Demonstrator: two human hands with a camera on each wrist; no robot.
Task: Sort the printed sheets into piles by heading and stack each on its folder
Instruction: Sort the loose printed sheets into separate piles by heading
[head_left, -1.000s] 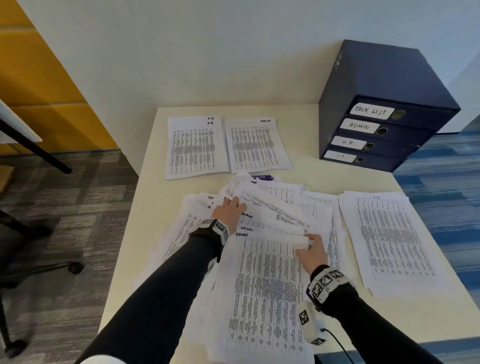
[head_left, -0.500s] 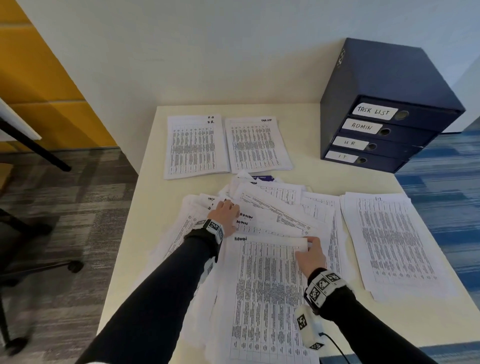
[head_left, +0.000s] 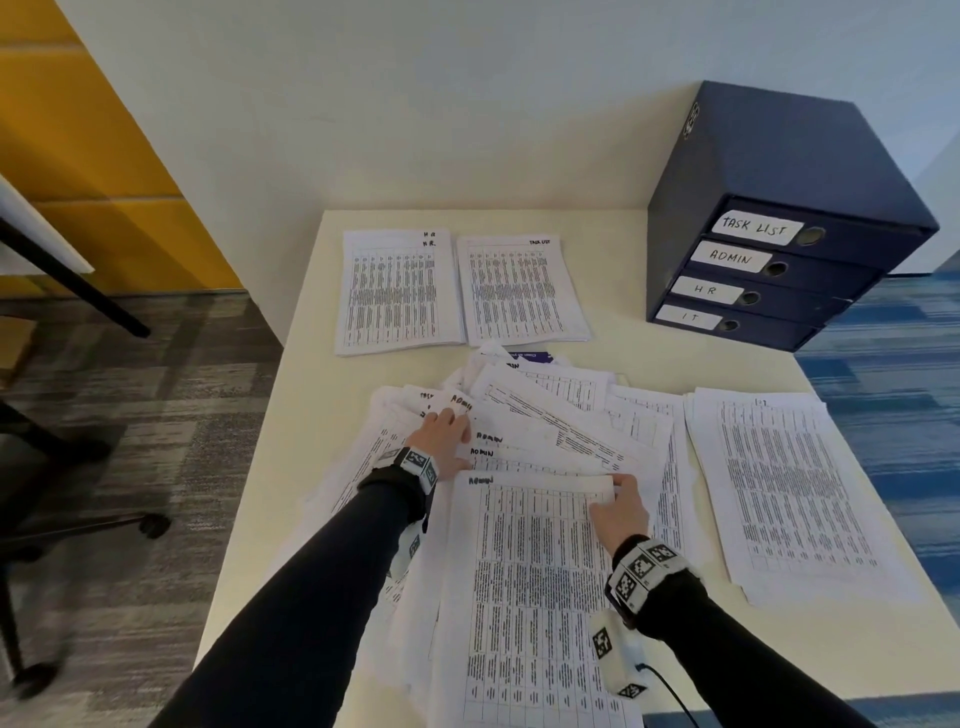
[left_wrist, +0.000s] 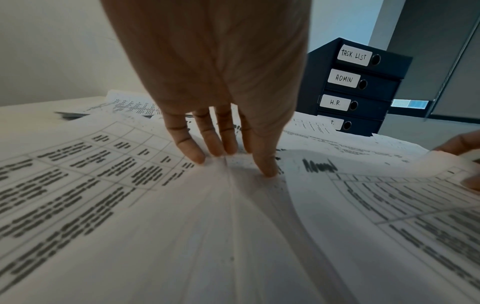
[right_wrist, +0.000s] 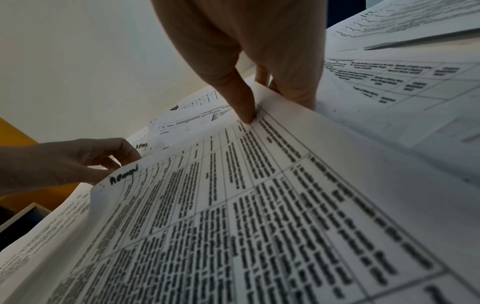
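Observation:
A loose heap of printed sheets (head_left: 571, 410) lies mid-table, several headed ADMIN. My left hand (head_left: 457, 421) rests on its fanned left part, fingers (left_wrist: 197, 156) straight and pressing on the paper. The right hand (head_left: 618, 483) pinches the far right corner of the top ADMIN sheet (head_left: 530, 571), thumb (right_wrist: 244, 102) on top and fingers underneath; that corner is raised a little. Sorted piles lie flat: HR (head_left: 397, 291), TASK LIST (head_left: 522, 288) and one at the right (head_left: 789, 493). Dark blue folders (head_left: 769, 270) labelled TASK LIST, ADMIN, HR and IT stand stacked at the back right.
The cream table (head_left: 311, 415) ends close to my left arm, with grey carpet and a chair base (head_left: 150, 525) beyond. A wall runs along the far edge. Something purple (head_left: 537, 357) peeks from under the heap. Bare tabletop shows between the folders and the right pile.
My left hand has slid slightly toward me and to the left over the fanned sheets. The right hand keeps its pinch on the ADMIN sheet's corner, hardly moved.

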